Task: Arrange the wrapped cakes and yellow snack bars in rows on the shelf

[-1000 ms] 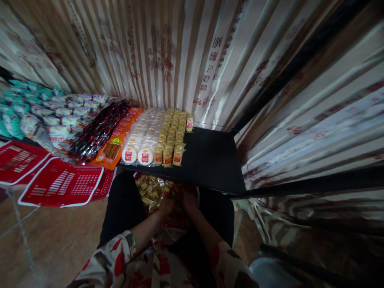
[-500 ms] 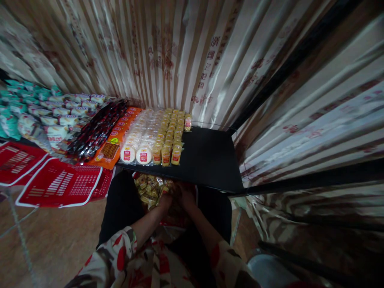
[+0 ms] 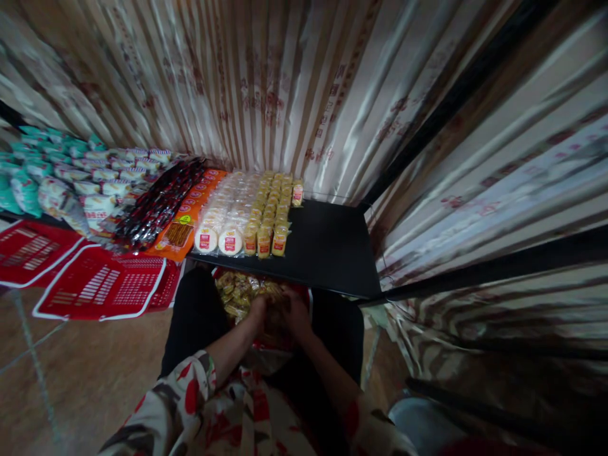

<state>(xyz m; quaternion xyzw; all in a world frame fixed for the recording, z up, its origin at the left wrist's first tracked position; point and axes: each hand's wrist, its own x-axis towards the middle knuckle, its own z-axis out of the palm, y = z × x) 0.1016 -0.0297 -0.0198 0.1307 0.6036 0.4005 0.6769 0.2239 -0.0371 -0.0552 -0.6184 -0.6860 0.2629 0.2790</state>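
Note:
On my lap, partly under the shelf edge, sits a red basket filled with small yellow-wrapped snack packets. My left hand reaches into it, its fingers curled round packets near the middle. Close beside it on the right, my right hand is closed at the same cluster of packets. Dim light and the hands themselves hide most fingertips. Just beyond, on the black shelf, matching yellow packets stand in rows, with one lone packet at the back right.
Left of the yellow rows lie round white crackers in clear wrap, orange bags, dark red packets, white bags and teal bags. Red baskets stand at lower left. A patterned curtain hangs behind; black poles cross at right.
Both hands have shifted slightly within the basket, and the left has drawn back a little. More yellow packets show between them. The view has tilted slightly; the shelf rows look the same.

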